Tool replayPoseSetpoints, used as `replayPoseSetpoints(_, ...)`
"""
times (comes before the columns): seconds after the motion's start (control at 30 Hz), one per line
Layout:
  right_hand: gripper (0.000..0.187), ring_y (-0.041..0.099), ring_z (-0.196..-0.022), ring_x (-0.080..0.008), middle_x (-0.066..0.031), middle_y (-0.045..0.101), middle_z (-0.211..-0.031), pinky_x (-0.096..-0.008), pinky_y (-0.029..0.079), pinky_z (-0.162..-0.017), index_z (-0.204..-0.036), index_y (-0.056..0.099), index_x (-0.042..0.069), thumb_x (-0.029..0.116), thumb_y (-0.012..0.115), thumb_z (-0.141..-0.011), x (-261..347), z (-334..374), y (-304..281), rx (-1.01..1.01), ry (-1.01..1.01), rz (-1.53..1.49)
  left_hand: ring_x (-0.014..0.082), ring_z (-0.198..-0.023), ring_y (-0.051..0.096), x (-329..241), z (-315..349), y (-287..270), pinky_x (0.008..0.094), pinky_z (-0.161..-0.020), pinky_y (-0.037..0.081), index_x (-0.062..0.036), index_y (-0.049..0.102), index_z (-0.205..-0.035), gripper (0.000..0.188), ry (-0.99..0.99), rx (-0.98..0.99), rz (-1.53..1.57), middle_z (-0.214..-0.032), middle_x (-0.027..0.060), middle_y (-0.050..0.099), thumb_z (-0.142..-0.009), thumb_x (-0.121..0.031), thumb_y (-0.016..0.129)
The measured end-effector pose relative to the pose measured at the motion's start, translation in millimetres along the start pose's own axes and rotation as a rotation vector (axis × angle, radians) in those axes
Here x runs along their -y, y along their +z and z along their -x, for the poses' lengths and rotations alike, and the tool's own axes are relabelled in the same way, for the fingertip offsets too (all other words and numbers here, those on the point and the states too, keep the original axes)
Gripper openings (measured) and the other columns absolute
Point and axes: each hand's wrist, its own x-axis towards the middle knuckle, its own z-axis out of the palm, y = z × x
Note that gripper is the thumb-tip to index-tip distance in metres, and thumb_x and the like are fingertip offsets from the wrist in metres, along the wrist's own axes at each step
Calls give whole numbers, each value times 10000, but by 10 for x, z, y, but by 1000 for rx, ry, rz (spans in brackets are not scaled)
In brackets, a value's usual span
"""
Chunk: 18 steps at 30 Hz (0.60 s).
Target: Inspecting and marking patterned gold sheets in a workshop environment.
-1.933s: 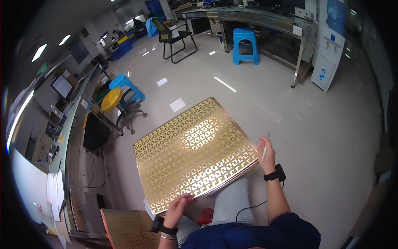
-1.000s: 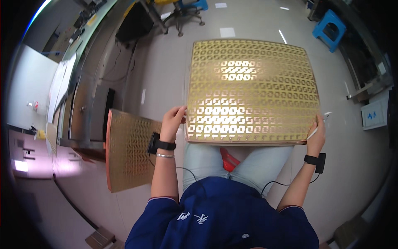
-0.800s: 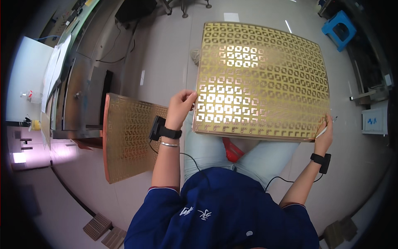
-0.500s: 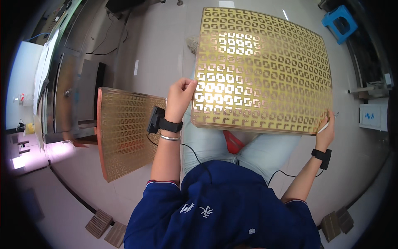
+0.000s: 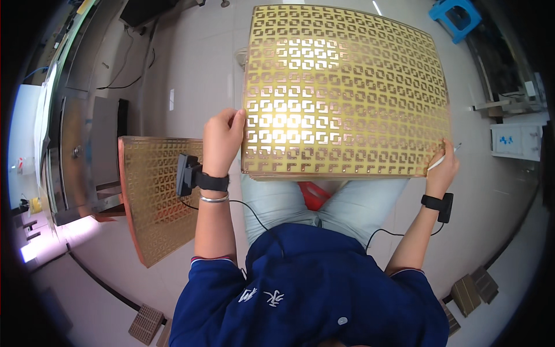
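Note:
A thick stack of yellow circuit board panels (image 5: 352,98), patterned with shiny copper shapes, rests above my thighs. My left hand (image 5: 224,141) is closed at its left edge, thumb on top and the fingers partly hidden. At the near right corner, my right hand (image 5: 444,173) grips the edge. A slim white pen-like tool (image 5: 437,162) is tucked in that same hand, its tip pointing away to the right. Left of my left forearm stands another stack of similar panels (image 5: 159,208), tilted, with a reddish side edge.
A blue plastic stool (image 5: 455,20) stands at the far right, and a white box (image 5: 514,141) lies below it. Metal cabinets (image 5: 78,150) line the left side. Further small stacks of boards (image 5: 145,324) sit on the floor behind me. Cables run from both wrist straps.
The whole view has shifted, so the stool, both panel stacks and my hands appear further left. Both hands keep their hold on the panels.

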Motion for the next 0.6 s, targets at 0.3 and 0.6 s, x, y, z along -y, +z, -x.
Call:
replayPoseSetpoints(0.3, 311, 532, -944, -338, -123, 615, -1118, -387, 413, -859, -1171, 552, 105, 58, 489, -870, -6, -10, -21, 20, 51, -30, 347, -600, 592, -276, 56, 2, 410, -549, 469, -15, 604, -709, 269, 202, -95, -588, -654, 161, 606, -849, -243, 579)
replayPoseSetpoints(0.6, 293, 545, -949, -319, -127, 636, -1062, -375, 397, -883, -1158, 566, 101, 73, 488, -877, 57, -41, -82, 18, 22, -3, 253, -565, 601, -217, 146, 1, 332, -524, 462, -3, 615, -737, 217, 199, -146, -471, -644, 122, 623, -794, -204, 674)
